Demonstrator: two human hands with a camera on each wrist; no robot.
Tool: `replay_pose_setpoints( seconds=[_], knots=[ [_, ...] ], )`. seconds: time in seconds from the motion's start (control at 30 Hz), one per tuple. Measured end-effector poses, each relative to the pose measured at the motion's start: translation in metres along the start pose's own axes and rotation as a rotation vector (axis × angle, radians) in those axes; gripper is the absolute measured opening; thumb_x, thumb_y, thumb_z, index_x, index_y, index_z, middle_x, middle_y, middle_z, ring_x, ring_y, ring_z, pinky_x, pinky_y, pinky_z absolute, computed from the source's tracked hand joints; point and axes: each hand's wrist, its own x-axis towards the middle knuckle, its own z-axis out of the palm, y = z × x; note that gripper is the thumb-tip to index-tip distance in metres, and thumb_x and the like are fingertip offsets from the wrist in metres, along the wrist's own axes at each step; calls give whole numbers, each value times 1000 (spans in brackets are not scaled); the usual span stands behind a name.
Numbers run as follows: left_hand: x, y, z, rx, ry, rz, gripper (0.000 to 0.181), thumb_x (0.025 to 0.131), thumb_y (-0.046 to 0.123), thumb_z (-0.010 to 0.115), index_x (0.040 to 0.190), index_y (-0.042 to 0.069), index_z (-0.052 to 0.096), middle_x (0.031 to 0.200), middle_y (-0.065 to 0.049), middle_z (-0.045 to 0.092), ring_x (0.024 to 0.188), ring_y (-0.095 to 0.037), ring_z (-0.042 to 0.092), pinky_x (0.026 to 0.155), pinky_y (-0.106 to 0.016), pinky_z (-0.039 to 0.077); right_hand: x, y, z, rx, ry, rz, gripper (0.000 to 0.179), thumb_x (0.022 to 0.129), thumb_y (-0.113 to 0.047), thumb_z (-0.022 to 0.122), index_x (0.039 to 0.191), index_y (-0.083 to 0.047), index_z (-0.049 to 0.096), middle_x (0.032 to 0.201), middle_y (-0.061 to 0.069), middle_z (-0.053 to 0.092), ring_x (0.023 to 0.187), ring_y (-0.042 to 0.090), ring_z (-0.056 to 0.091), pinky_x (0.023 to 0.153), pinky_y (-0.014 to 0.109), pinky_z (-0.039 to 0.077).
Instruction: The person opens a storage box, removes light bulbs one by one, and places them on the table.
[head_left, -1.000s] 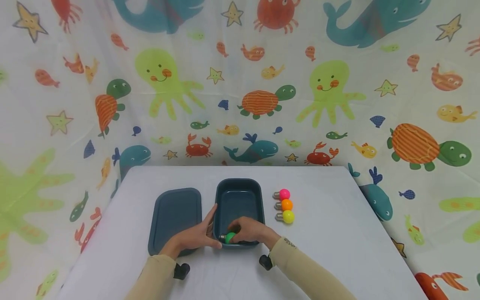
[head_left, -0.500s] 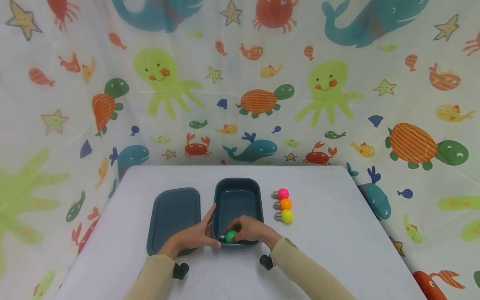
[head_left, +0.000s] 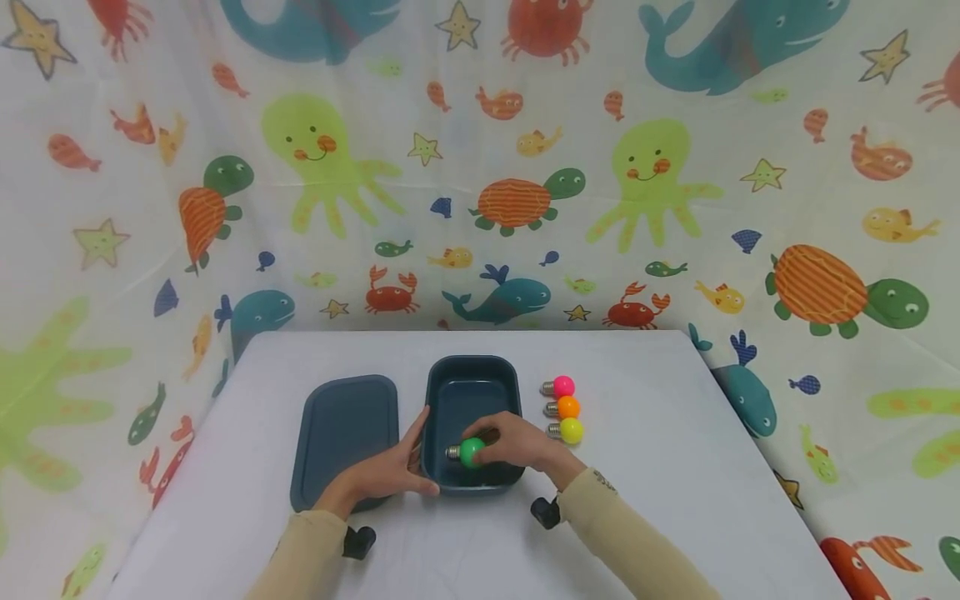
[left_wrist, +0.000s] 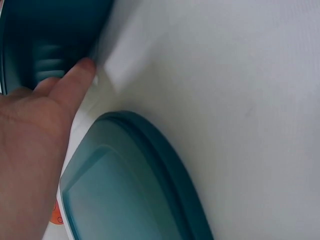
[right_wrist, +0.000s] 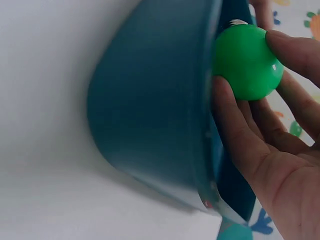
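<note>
In the head view my right hand (head_left: pixel 517 440) pinches a green light bulb (head_left: pixel 472 452) by its round globe, over the near part of a dark blue box (head_left: pixel 433 392). The bulb's metal screw base points left. From the right wrist, thumb and fingers show around the green globe (right_wrist: pixel 247 62) at the rim of the box (right_wrist: pixel 150 105). My left hand (head_left: pixel 382 475) rests against the box's left side and near left corner, thumb and fingers spread. Close up, the left wrist view has the fingers (left_wrist: pixel 75 85) extended along the box wall (left_wrist: pixel 55 30).
Left of the box lies a flat dark blue lid (head_left: pixel 348 433), partly behind the left hand. To the right, pink (head_left: pixel 564 386), orange (head_left: pixel 568 407) and yellow (head_left: pixel 572 431) bulbs form a column on the white table (head_left: pixel 645 500). A printed sea-animal curtain (head_left: pixel 480 125) hangs behind.
My right hand has raised the green bulb from low at the box's near end and shifted slightly up and right. The left hand keeps its place on the box.
</note>
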Motion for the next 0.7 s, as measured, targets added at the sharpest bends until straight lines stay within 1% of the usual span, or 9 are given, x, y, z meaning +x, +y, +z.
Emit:
replay_pose_setpoints(
  seconds=[0.2, 0.27, 0.4, 0.53, 0.7],
  knots=[
    [0, 2, 0, 1, 4, -7, 126, 80, 26, 82, 154, 28, -20, 163, -9, -15, 147, -35, 16, 115, -51, 25, -5, 2, -12, 24, 45, -29, 36, 88, -19, 74, 123, -14, 68, 118, -3, 63, 105, 21, 57, 91, 36, 54],
    [-1, 2, 0, 4, 5, -10, 126, 80, 26, 82, 154, 28, -20, 163, -9, -15, 147, -35, 15, 115, -51, 25, -7, 2, -15, 26, 61, -26, 36, 88, -20, 74, 123, -16, 68, 118, -2, 63, 105, 21, 57, 89, 35, 54],
    [-1, 2, -1, 0, 4, -5, 126, 80, 25, 83, 154, 29, -20, 163, -10, -15, 147, -35, 16, 114, -51, 25, -11, 0, -23, 52, 86, -19, 37, 87, -20, 74, 123, -15, 67, 118, 1, 64, 106, 22, 59, 87, 34, 56],
    [-1, 1, -1, 1, 4, -3, 127, 80, 25, 83, 154, 28, -20, 163, -10, -15, 147, -36, 15, 115, -52, 25, -14, 1, -27, 81, 94, -18, 41, 88, -20, 74, 126, -11, 66, 120, 2, 64, 109, 24, 59, 89, 36, 55],
    [-1, 1, 0, 14, 15, -14, 126, 80, 27, 83, 154, 29, -19, 163, -10, -14, 147, -37, 16, 114, -53, 25, -18, 2, -32, 78, 127, -18, 41, 87, -23, 75, 127, -14, 66, 122, 1, 62, 116, 26, 54, 90, 37, 55]
  ],
)
